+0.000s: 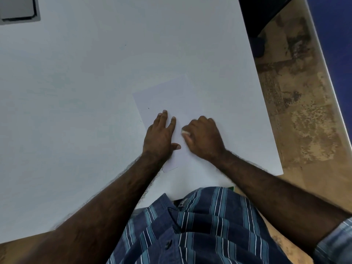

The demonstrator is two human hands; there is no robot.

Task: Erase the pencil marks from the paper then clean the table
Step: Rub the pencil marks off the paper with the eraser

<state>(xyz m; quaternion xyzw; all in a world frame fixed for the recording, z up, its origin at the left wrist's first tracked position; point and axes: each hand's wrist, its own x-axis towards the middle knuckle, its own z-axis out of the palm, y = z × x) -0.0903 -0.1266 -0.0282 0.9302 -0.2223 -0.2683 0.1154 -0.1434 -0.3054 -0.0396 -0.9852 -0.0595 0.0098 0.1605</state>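
Note:
A white sheet of paper (167,94) lies tilted on the white table (76,92), near its right side. My left hand (161,136) rests flat on the sheet's lower left part, fingers spread, pressing it down. My right hand (204,138) is curled around a small white eraser (185,132), which touches the paper just right of my left fingers. The right hand looks slightly blurred. A tiny dark mark (148,108) shows on the paper's left part. No other pencil marks are visible.
A grey rectangular object (18,8) sits at the table's far left corner. Small dark specks (125,45) dot the tabletop. The table's right edge (266,103) borders a worn brown floor (297,96). My striped blue shirt (200,225) fills the bottom.

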